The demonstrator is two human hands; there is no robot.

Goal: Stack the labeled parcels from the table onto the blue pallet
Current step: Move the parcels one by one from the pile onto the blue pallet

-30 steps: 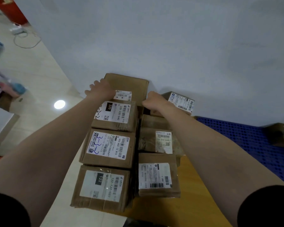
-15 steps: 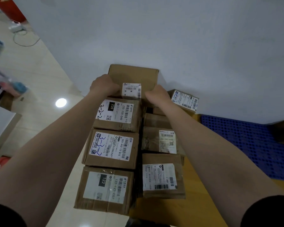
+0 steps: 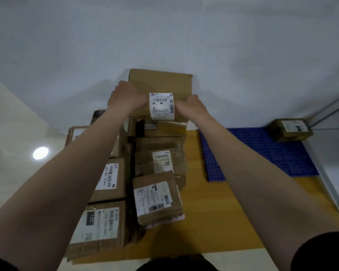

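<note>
A brown cardboard parcel with a white barcode label is lifted above the far end of the parcel rows. My left hand grips its left side and my right hand grips its right side. Several more labeled parcels lie in two rows on the wooden table below my arms. The blue pallet lies on the table to the right, with one parcel at its far right corner.
A white wall rises directly behind the table. Pale floor with a bright light reflection lies to the left. A grey rail runs along the wall at the far right.
Both hands closed on the far parcel and raised it off the row. The view swung right, so more of the blue pallet and the parcel on it now show.
</note>
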